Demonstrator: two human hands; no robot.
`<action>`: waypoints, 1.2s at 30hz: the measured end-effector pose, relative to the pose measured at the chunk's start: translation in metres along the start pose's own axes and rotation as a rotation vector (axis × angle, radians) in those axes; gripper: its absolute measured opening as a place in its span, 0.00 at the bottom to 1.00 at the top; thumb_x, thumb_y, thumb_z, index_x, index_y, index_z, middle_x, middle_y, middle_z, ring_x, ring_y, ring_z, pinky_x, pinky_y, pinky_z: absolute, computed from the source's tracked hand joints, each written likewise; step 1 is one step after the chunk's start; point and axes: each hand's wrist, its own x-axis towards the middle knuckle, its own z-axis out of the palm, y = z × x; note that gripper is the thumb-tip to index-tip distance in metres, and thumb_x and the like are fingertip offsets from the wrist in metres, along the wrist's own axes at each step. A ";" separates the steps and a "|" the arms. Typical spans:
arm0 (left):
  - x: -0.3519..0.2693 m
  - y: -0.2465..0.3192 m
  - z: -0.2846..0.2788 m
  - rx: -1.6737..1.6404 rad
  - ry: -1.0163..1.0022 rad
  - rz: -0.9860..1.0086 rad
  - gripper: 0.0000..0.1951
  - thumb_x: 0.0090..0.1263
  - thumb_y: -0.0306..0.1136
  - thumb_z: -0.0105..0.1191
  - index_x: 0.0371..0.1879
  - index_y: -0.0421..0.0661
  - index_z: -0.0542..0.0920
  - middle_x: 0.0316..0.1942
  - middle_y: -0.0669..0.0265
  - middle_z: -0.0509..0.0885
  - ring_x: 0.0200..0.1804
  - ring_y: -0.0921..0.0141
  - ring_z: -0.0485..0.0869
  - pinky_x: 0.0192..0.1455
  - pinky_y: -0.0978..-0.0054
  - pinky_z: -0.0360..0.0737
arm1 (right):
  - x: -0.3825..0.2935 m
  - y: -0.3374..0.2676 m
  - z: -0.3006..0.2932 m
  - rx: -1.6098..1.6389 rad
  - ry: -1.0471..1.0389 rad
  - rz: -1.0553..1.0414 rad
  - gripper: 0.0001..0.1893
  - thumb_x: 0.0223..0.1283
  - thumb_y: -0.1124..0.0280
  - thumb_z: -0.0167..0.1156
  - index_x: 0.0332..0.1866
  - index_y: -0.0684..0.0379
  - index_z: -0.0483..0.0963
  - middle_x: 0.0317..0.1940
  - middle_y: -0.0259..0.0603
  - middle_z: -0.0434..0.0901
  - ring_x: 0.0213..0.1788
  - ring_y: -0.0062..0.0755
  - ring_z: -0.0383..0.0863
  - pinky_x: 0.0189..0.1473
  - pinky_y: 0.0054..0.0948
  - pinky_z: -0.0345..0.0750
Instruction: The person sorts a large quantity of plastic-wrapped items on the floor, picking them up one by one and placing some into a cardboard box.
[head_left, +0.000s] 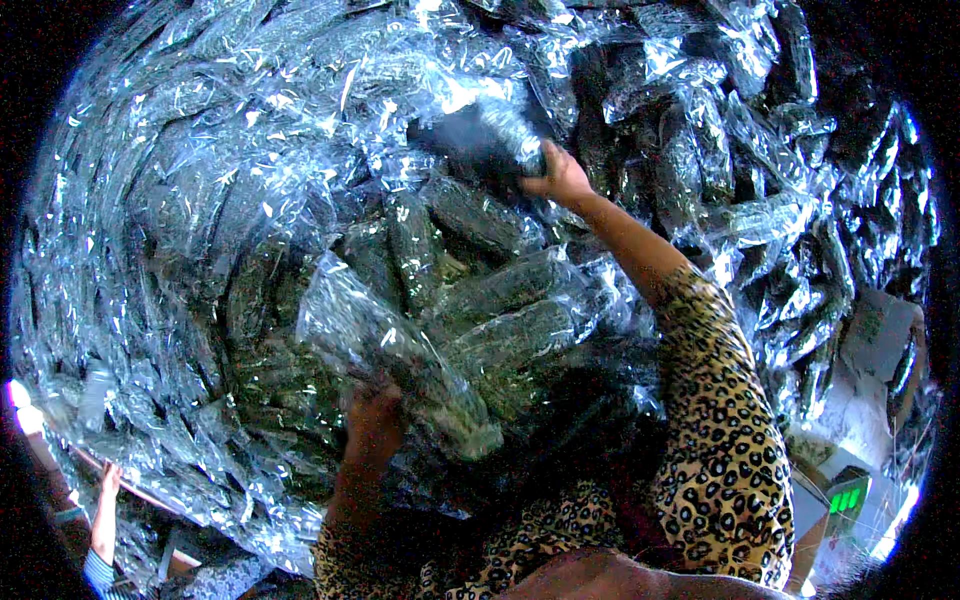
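Note:
Many elongated, dark grey-green bundles in clear plastic film lie heaped before me; what is inside them cannot be told. My left hand (375, 409), in shadow, is closed around the side of one clear plastic-wrapped bundle (405, 360), which lies slantwise over others. Farther off, my right hand (561, 178) grips the lower end of another wrapped bundle (511, 135), blurred, with its fingers and thumb around it. Beneath and between the hands lie more wrapped bundles (517, 322), some crossing one another.
The wrapped heap (187, 150) spreads to the left, top and right. At lower left, another person's arm (105, 517) reaches to a thin pale edge (142, 491). Cardboard boxes (814, 517) and a box with green marks (847, 499) stand at lower right.

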 end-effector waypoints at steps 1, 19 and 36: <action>-0.009 -0.014 -0.011 0.532 -0.009 0.242 0.22 0.61 0.29 0.53 0.55 0.45 0.68 0.47 0.59 0.77 0.48 0.57 0.78 0.45 0.54 0.77 | -0.009 -0.019 -0.005 -0.033 -0.050 -0.076 0.46 0.38 0.49 0.69 0.62 0.65 0.60 0.56 0.59 0.68 0.60 0.53 0.67 0.61 0.39 0.66; -0.002 0.056 0.083 -0.157 0.059 0.390 0.25 0.64 0.26 0.52 0.61 0.43 0.62 0.54 0.64 0.72 0.54 0.68 0.72 0.57 0.69 0.69 | -0.151 -0.200 -0.053 0.226 -0.460 -0.540 0.32 0.61 0.64 0.55 0.69 0.55 0.52 0.57 0.54 0.66 0.56 0.56 0.69 0.57 0.40 0.70; 0.010 0.025 0.083 -0.479 0.038 0.178 0.25 0.64 0.27 0.55 0.60 0.42 0.62 0.52 0.64 0.74 0.53 0.69 0.74 0.58 0.68 0.69 | -0.148 -0.178 -0.026 0.697 -0.509 -0.313 0.19 0.66 0.75 0.46 0.61 0.57 0.67 0.56 0.48 0.74 0.58 0.35 0.73 0.59 0.28 0.68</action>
